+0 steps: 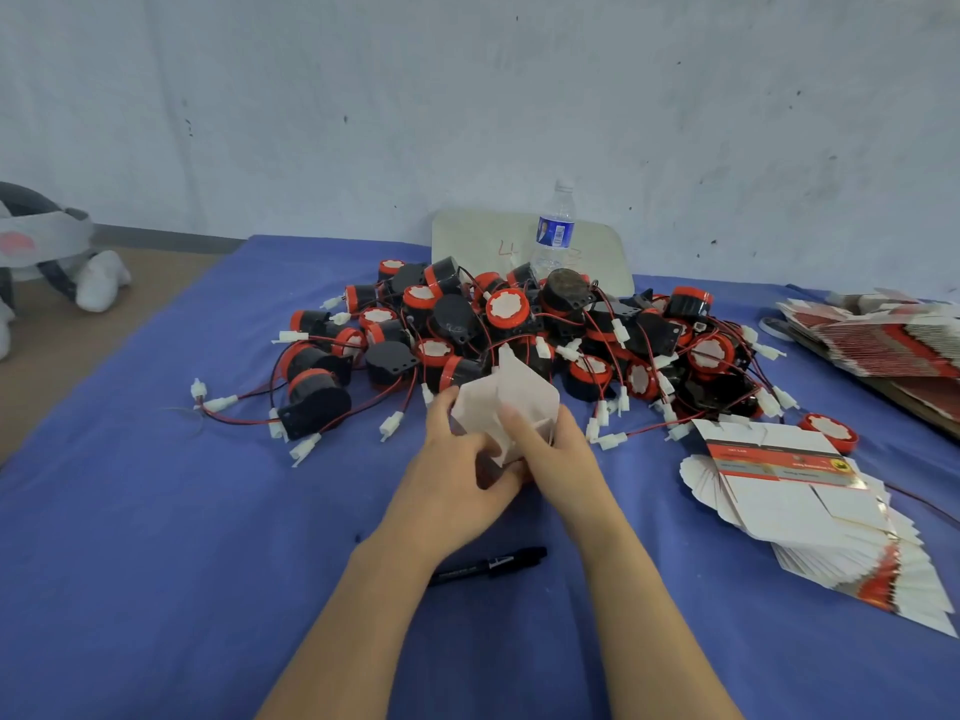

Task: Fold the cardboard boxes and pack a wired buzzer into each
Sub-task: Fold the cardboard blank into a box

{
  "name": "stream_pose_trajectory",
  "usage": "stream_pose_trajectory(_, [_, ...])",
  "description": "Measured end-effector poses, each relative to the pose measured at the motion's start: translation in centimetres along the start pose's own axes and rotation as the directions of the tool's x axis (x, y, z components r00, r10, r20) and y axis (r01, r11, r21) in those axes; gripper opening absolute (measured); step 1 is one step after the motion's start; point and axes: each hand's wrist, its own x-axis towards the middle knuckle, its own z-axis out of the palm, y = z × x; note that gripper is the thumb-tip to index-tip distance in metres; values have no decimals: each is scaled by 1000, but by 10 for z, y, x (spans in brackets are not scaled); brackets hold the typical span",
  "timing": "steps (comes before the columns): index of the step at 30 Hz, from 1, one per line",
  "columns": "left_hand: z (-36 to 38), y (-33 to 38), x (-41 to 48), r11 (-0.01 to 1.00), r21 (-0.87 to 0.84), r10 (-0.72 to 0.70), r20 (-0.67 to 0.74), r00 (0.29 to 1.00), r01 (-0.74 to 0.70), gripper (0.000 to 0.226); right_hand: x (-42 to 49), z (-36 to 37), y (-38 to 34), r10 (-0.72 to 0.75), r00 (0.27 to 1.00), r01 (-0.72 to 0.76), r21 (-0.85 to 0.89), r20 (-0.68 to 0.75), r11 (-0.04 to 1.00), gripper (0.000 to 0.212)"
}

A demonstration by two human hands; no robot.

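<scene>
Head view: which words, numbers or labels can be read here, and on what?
"4", in red, on the board; the rest is unclear.
Label on the bottle: blurred.
Print on the flat boxes: too small.
Print on the pen: blurred.

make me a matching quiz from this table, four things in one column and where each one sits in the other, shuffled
Things:
1 water bottle
2 marker
3 flat box stack
4 half-folded box

Places:
a gripped by left hand and right hand
b lying on the blue cloth between the forearms
c upright behind the buzzer pile
d fanned out at the right

Pairs: 1-c, 2-b, 3-d, 4-a
</scene>
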Motion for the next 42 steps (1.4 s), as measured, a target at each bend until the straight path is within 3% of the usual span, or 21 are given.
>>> stream_pose_trajectory(2, [2, -1, -1, 982, 189, 13, -76, 997, 2, 41, 2, 0, 0, 6, 999, -7, -31, -41, 999, 31])
stream_pose_trajectory(4, [-2, 6, -2, 962, 274, 44, -166, 985, 4, 46, 3, -2, 0, 35, 997, -36, -7, -62, 999, 27])
stream_pose_trajectory(7, [-6, 17, -1, 964, 201, 243, -387, 889, -175, 16, 4, -3, 2, 16, 996, -19, -40, -90, 999, 13])
stream_pose_trajectory(8, [-6, 20, -1, 966, 178, 242, -380, 893, -186, 14, 5, -3, 2, 14, 994, -19, -50, -106, 999, 9])
stream_pose_trajectory(10, [-2, 22, -4, 978, 181, 138, -202, 970, -101, 17, 6, -3, 4, 37, 994, -40, -29, -103, 999, 7])
stream_pose_trajectory(12, [3, 20, -5, 962, 271, 39, -33, 999, -28, 22, 5, -3, 1, 69, 996, -67, 36, -63, 997, 21])
stream_pose_trajectory(15, [5, 20, -6, 945, 325, 14, 26, 1000, -22, 33, 2, -3, -1, 77, 997, -80, 127, 25, 989, 37])
stream_pose_trajectory(18, [5, 20, -5, 922, 386, -57, 95, 994, 16, 39, 1, 0, -4, 49, 996, -58, 113, 77, 992, 39])
stream_pose_trajectory(21, [2, 24, -3, 905, 421, -119, 113, 986, 61, 41, 3, -2, -4, 15, 998, -20, -82, -58, 996, 14])
stream_pose_trajectory(23, [2, 26, -1, 905, 415, -153, 122, 981, 90, 44, 5, -8, -2, 24, 990, -47, -172, -136, 984, 26])
stream_pose_trajectory(29, [6, 27, -5, 907, 410, -154, 109, 982, 97, 55, 8, -23, 1, 78, 975, -96, -74, -209, 993, 11])
stream_pose_trajectory(34, [-3, 24, -2, 895, 442, -119, 109, 987, 59, 26, 12, -18, 9, 137, 954, -139, 9, -268, 990, 6])
stream_pose_trajectory(39, [-5, 21, 0, 895, 445, -85, 94, 992, 35, 22, 9, -15, 16, -19, 958, -101, -398, -286, 912, 23])
stream_pose_trajectory(42, [-2, 18, -2, 896, 443, -56, 62, 996, 23, 21, 7, -9, 12, -105, 970, -22, -510, -219, 860, 34])
